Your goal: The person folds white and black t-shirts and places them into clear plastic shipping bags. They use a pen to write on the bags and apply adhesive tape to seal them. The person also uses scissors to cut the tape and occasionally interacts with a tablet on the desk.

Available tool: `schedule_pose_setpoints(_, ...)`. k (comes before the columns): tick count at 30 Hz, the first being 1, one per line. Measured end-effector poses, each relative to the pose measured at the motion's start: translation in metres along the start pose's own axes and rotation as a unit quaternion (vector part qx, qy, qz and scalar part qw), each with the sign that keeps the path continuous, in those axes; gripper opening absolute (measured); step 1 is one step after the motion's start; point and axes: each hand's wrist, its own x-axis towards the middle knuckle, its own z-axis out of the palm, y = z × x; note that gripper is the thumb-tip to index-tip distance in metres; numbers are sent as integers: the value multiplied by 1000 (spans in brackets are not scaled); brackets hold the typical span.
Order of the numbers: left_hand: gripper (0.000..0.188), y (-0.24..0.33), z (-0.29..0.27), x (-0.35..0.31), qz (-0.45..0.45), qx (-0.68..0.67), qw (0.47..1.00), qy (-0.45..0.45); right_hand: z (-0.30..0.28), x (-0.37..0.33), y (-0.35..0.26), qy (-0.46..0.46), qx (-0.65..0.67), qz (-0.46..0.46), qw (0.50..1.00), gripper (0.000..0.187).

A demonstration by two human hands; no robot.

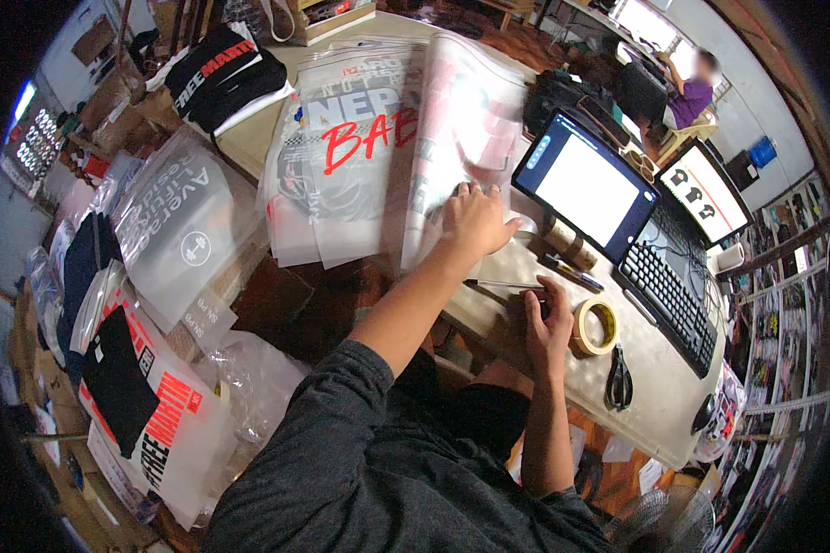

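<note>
My left hand lies with fingers spread on the folded-over part of a stack of large translucent printed sheets. Grey and red lettering shows on the top sheets, and the folded flap is slightly blurred. Closer to me, my right hand is closed at the table's front edge, with a slim silver pen-like tool between its fingers, its dark tip pointing left. Just right of that hand stands a roll of yellowish tape. Black-handled snips lie beyond the roll.
A tablet, a black keyboard and a laptop occupy the table's right. Pens lie by a cardboard tube. Folded black shirts sit far left; plastic-bagged prints lie left. Another person sits far right.
</note>
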Motion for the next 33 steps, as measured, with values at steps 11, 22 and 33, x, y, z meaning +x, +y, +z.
schedule_pose_setpoints(11,34,-79,-43,2,51,-243,969,4,-3,-3,-2,14,-6,27,1000,28)
schedule_pose_setpoints(22,47,-194,-50,-17,-246,143,952,111,-1,-3,-6,-6,-8,32,999,28)
schedule_pose_setpoints(33,47,-121,-135,68,-28,0,940,340,-4,1,8,29,-38,-74,996,30)
